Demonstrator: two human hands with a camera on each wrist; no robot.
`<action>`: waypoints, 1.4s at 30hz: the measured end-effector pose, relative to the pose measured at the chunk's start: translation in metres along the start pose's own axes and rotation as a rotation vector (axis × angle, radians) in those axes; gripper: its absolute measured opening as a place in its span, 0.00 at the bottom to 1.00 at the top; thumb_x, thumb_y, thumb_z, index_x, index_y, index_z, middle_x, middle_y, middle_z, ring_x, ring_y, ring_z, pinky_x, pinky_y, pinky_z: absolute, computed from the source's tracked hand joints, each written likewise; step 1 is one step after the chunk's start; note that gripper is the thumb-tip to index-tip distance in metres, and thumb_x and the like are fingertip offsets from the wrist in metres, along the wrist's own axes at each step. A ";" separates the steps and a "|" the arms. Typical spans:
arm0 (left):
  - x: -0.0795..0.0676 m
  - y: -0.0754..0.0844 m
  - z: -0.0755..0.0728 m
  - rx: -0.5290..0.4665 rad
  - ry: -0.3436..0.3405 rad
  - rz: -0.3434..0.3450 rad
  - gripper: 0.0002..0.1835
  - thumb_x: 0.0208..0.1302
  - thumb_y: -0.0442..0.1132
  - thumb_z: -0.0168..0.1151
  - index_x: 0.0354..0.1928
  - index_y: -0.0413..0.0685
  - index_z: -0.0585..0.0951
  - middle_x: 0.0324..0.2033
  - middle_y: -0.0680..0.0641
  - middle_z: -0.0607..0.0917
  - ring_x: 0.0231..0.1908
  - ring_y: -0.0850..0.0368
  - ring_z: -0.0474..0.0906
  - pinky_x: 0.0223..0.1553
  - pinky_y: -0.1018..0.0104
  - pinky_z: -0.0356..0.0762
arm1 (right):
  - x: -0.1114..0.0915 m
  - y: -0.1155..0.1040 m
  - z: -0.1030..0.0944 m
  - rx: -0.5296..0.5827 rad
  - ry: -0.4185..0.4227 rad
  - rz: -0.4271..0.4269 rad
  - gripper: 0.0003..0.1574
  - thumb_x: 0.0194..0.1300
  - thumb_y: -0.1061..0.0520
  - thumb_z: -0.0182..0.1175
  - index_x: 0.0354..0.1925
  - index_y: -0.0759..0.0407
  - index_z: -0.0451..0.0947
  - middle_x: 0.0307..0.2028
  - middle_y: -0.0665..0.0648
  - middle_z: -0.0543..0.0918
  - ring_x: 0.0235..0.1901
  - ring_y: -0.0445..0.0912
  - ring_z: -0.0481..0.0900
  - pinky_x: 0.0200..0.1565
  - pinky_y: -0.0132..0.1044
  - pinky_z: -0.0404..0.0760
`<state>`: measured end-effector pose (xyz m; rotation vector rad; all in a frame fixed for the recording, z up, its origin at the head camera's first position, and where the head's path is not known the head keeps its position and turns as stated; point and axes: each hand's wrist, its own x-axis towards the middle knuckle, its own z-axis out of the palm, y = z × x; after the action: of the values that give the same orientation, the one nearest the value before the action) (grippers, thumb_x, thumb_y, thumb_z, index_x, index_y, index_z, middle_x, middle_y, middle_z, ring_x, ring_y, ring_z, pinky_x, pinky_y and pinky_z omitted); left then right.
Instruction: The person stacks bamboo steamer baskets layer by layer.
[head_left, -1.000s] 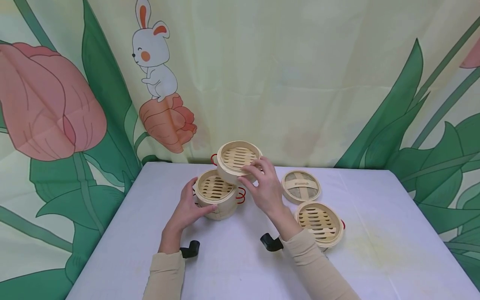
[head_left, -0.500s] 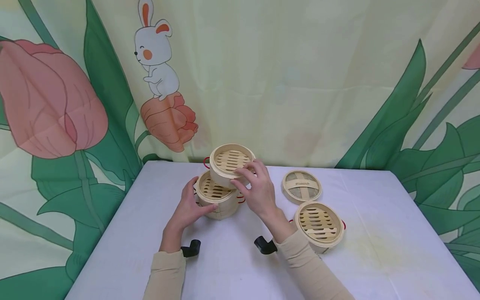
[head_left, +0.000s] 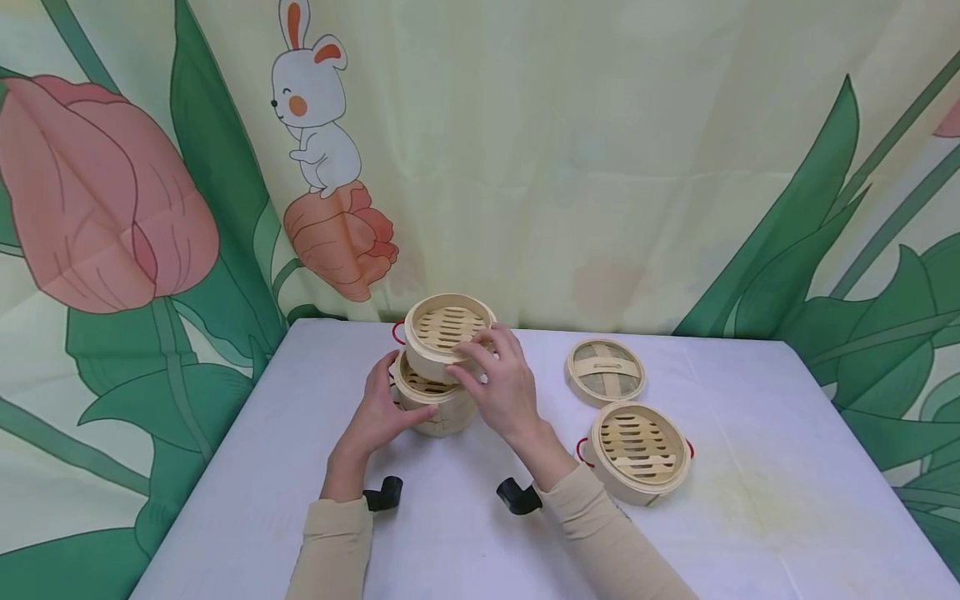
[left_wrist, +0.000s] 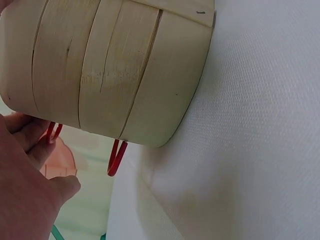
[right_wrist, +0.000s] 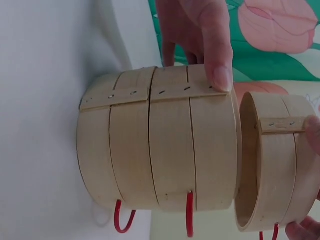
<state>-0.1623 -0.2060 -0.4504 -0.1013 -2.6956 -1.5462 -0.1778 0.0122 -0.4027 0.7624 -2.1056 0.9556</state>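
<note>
In the head view, a stack of two bamboo steamer baskets stands on the table. My left hand grips its upper tier, thumb on the near side and fingers round the left. The left wrist view shows those fingers by a red loop handle. Above the stack, my right hand pinches the rim of another bamboo steamer basket, slatted floor visible from above. This held basket is apart from the stack in the right wrist view, a gap showing between them.
To the right stand a round bamboo steamer lid and, nearer, a slatted bamboo steamer basket with red loops. A white cloth covers the table; a printed curtain hangs behind its far edge. Black wrist-camera mounts project beneath both forearms.
My right hand has carried the held basket left and slightly down, farther over the stack. The left hand keeps its place on the stack.
</note>
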 end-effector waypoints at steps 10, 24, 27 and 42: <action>-0.001 -0.001 0.000 0.012 0.002 -0.048 0.66 0.46 0.53 0.83 0.78 0.46 0.46 0.74 0.38 0.51 0.72 0.41 0.53 0.67 0.38 0.59 | -0.003 -0.011 0.008 -0.013 -0.024 -0.021 0.17 0.56 0.51 0.77 0.43 0.54 0.87 0.44 0.57 0.78 0.58 0.60 0.73 0.46 0.48 0.83; -0.001 -0.002 0.000 -0.009 0.005 -0.041 0.66 0.46 0.52 0.83 0.77 0.44 0.47 0.72 0.37 0.53 0.72 0.40 0.53 0.68 0.38 0.58 | -0.007 -0.018 0.014 -0.011 -0.039 -0.020 0.17 0.56 0.51 0.77 0.43 0.54 0.87 0.44 0.56 0.78 0.58 0.58 0.73 0.44 0.47 0.84; -0.001 -0.002 0.001 -0.015 0.004 -0.043 0.66 0.46 0.52 0.83 0.77 0.44 0.47 0.71 0.37 0.54 0.71 0.40 0.54 0.68 0.38 0.58 | -0.008 -0.019 0.014 -0.015 -0.047 -0.017 0.17 0.56 0.51 0.77 0.43 0.54 0.87 0.44 0.56 0.78 0.58 0.57 0.73 0.44 0.46 0.84; -0.001 -0.002 0.002 -0.030 0.016 -0.029 0.66 0.45 0.50 0.83 0.77 0.44 0.47 0.71 0.37 0.55 0.70 0.41 0.55 0.68 0.40 0.59 | -0.011 -0.019 0.014 -0.024 -0.055 -0.043 0.17 0.55 0.51 0.78 0.42 0.53 0.87 0.43 0.55 0.78 0.57 0.56 0.73 0.41 0.44 0.84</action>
<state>-0.1611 -0.2057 -0.4532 -0.0508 -2.6741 -1.5889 -0.1622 -0.0069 -0.4105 0.8275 -2.1355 0.8942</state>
